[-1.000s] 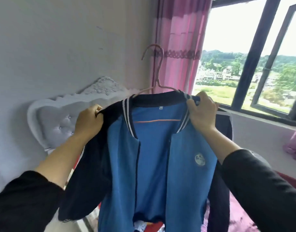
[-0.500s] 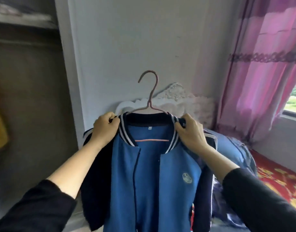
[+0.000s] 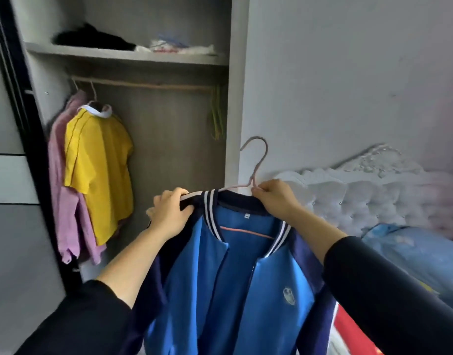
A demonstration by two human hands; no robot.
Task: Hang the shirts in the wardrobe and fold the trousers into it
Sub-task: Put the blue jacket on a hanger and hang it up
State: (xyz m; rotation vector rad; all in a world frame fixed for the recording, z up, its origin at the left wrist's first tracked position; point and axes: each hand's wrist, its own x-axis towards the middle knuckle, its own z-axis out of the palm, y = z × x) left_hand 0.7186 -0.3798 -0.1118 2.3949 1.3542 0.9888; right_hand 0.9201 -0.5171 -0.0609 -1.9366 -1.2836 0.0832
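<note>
The blue jacket's (image 3: 235,278) hem is cut off below and the pink hanger's (image 3: 259,165) arms hide under its collar, hook up just above the right hand (image 3: 274,198) pinching its neck, body hanging lengthwise below both hands, the left hand (image 3: 169,213) gripping a shoulder before the open wardrobe (image 3: 233,98).

Wardrobe (image 3: 233,98) left, bed (image 3: 361,201) right, jacket (image 3: 207,290) on hanger (image 3: 259,166) before both. Shirts (image 3: 100,170) hang at rail (image 3: 148,85) left end, shelf (image 3: 128,56) above.
</note>
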